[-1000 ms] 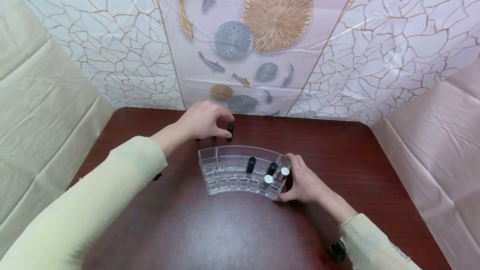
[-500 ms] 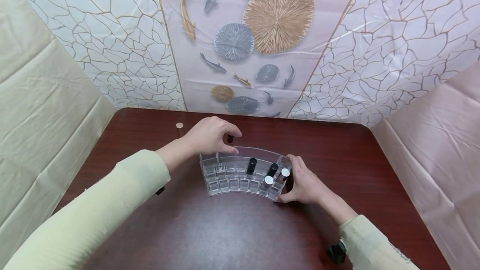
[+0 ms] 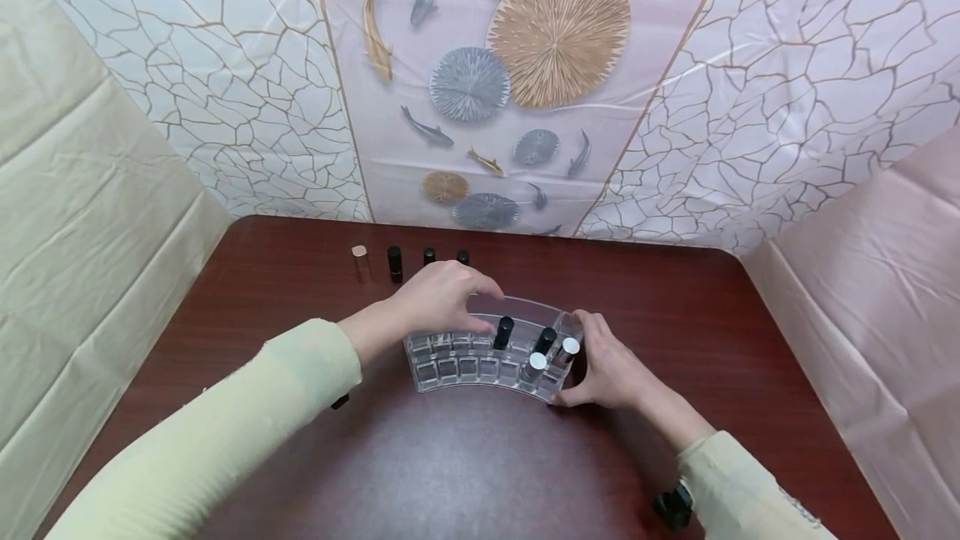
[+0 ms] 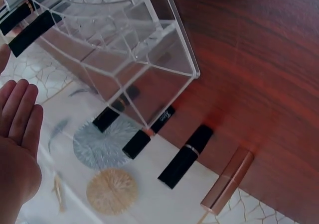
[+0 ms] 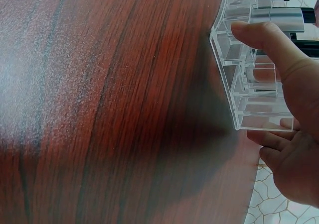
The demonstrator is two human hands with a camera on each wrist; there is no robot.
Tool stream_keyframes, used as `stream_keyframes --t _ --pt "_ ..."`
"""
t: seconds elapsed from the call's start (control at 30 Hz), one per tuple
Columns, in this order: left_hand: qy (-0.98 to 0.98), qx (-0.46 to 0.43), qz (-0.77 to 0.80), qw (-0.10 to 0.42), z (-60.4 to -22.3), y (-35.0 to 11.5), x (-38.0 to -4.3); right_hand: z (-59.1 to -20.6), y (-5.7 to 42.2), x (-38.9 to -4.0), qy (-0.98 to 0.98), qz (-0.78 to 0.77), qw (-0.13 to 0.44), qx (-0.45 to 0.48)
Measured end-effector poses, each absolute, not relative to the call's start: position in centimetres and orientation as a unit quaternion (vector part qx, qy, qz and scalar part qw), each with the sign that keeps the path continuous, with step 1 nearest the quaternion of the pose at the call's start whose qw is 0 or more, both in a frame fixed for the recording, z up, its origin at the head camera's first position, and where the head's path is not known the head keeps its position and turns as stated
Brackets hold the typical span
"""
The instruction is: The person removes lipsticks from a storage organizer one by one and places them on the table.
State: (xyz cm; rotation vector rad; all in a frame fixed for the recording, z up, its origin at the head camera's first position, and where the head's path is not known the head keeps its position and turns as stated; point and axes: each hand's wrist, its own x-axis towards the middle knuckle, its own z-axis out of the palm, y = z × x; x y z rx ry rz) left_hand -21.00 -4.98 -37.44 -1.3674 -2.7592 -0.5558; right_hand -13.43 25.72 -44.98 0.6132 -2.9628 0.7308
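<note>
A clear curved lipstick organizer (image 3: 480,382) stands mid-table in the head view. My right hand (image 3: 611,361) grips its right end, thumb in front and fingers behind. Over its back left part hovers my left hand (image 3: 442,298), thumb and fingers spread apart. The left fingertips are close to a black lipstick tube (image 3: 503,332) standing in the organizer; whether they touch it I cannot tell. Farther right in the slots stand another black tube (image 3: 545,339) and two silver-topped tubes, one in front (image 3: 536,360) and one nearer my right hand (image 3: 570,345).
Behind the organizer a row stands on the dark wood table (image 3: 480,473): a rose-gold tube (image 4: 228,179), a larger black tube (image 4: 186,157) and two slim black lipsticks (image 4: 137,143). A patterned cloth backdrop (image 3: 480,148) rises behind the table, with fabric at both sides.
My left hand has come forward and right, from the back row of tubes to the organizer, holding nothing. The row behind is now uncovered. The right hand has kept its place.
</note>
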Motion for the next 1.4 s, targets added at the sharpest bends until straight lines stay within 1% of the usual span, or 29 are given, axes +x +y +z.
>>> stream_keyframes --t 0.17,0.3,0.6,0.83,1.03,1.2,1.4 --pt "-0.879 -0.44 -0.186 -0.002 -38.3 -4.5 -20.9 -44.4 25.5 -13.3 -0.956 0.231 -0.011 0.183" --pt "-0.876 -0.445 -0.187 0.008 -39.1 -4.1 -20.8 -44.4 25.5 -13.3 -0.958 0.224 -0.022 0.175" --pt "-0.871 -0.441 -0.218 0.009 -40.2 -3.4 -20.7 -44.4 25.5 -13.3 -0.957 0.227 -0.013 0.18" --pt "-0.865 -0.442 -0.237 0.011 -40.8 -3.3 -20.7 -44.3 25.3 -13.2 -0.957 0.229 -0.019 0.176" --pt "-0.862 -0.446 -0.242 0.014 -40.8 -3.3 -20.5 -44.2 25.3 -13.2 -0.957 0.23 -0.019 0.175" --pt "-0.858 -0.447 -0.254 0.004 -40.7 -3.2 -20.6 -44.3 25.2 -13.2 -0.958 0.227 -0.018 0.176" --pt "-0.851 -0.447 -0.275 0.006 -39.3 -3.4 -20.8 -44.5 25.3 -13.3 -0.958 0.227 -0.017 0.175"
